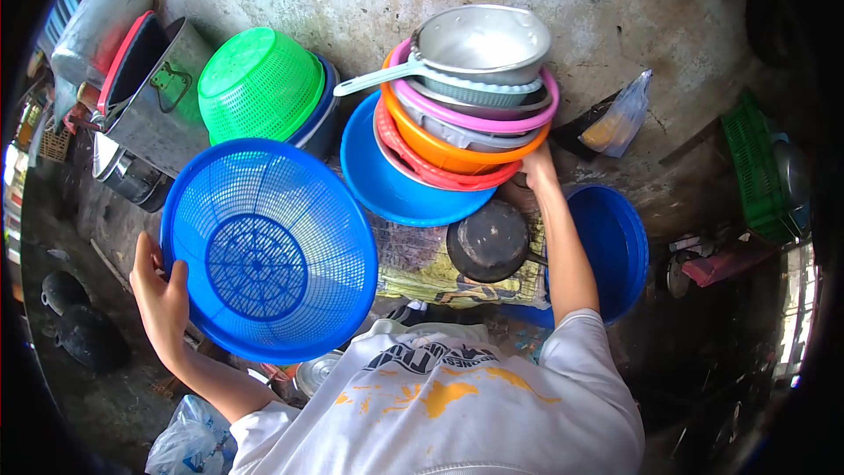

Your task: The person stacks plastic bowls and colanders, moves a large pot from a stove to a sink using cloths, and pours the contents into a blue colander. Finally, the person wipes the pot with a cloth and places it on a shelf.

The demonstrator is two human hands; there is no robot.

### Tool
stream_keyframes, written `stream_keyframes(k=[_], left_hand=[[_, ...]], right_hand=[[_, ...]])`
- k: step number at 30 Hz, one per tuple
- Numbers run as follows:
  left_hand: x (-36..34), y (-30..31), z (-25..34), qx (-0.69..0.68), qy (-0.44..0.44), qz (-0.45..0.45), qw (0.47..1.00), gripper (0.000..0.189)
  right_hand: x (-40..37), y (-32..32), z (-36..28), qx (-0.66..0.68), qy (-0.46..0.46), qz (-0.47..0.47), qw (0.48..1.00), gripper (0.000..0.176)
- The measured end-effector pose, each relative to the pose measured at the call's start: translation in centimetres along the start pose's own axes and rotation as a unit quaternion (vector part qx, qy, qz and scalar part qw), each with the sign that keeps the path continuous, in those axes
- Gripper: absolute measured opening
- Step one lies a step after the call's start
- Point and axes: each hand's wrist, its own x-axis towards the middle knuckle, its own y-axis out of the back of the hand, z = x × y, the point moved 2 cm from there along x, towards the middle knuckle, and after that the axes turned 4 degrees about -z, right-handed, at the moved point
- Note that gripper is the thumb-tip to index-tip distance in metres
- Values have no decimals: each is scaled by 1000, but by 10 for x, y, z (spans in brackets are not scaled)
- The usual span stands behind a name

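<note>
My left hand [161, 299] grips the left rim of a big blue plastic colander [257, 266], thumb inside, other fingers behind. The colander is tilted so its inside faces me. My right hand [538, 171] holds the right side of a stack of basins at the orange basin [470, 158]; its fingertips are partly hidden. On top of the stack sits a metal bowl [482, 40] above a light blue strainer [374, 79] with a handle. A pink basin [538, 116] lies under these, and a red basket [444, 178] below the orange one. The stack leans over a blue basin [413, 207].
A green colander [259, 88] rests upside down at the back left, beside a metal container [167, 79]. A blackened pan [491, 242] lies before the stack. A blue tub [615, 251] stands right, a green crate [760, 176] farther right. The wall [352, 0] is behind.
</note>
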Motion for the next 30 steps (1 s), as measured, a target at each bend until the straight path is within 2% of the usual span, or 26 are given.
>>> stream_keyframes(k=[2, 5, 7, 9, 10, 11, 13, 17, 19, 21, 26, 27, 28, 29, 30], left_hand=[[-10, 7, 0, 27, 4, 0, 1000, 24], [-19, 17, -6, 33, 18, -6, 999, 25], [-26, 26, -18, 10, 30, -5, 999, 24], [-33, 34, -26, -29, 39, 9, 999, 25], [-39, 37, -38, -41, 44, 39, 997, 36], [-42, 42, -49, -61, 56, 32, 996, 48], [-47, 50, -61, -92, 69, 31, 993, 54], [-49, 61, -73, -145, 89, 21, 985, 58], [-49, 64, -72, -159, 86, 32, 983, 61], [-47, 68, -75, -201, 90, 50, 974, 61], [-43, 73, -65, -248, 73, 101, 961, 61], [-42, 73, -60, -252, 69, 108, 959, 61], [-41, 75, -57, -247, 59, 103, 962, 62], [-41, 74, -49, -239, 61, 134, 960, 56], [-37, 81, -62, -230, 48, 122, 964, 59]], right_hand=[[11, -16, 39, -11, -35, -14, 999, 28], [12, -36, 61, -50, -81, -2, 995, 30], [37, -36, 105, -98, -42, 26, 994, 23], [44, -38, 105, -166, -61, 36, 984, 29], [45, -35, 105, -200, -72, 43, 976, 32], [41, -38, 102, -270, -32, 71, 960, 45], [15, -49, 63, -238, -104, 64, 964, 60], [-3, -57, 30, -313, -129, 24, 941, 47], [24, -49, 85, -411, -9, 60, 909, 40], [-6, -62, 54, -445, 17, 84, 891, 37], [-6, -78, 56, -606, 54, 137, 782, 24], [-7, -78, 59, -600, 64, 149, 783, 23], [-7, -78, 63, -524, 48, 181, 831, 23], [-9, -76, 66, -442, 33, 216, 870, 23], [-22, -76, 51, -589, 144, 171, 777, 23]])
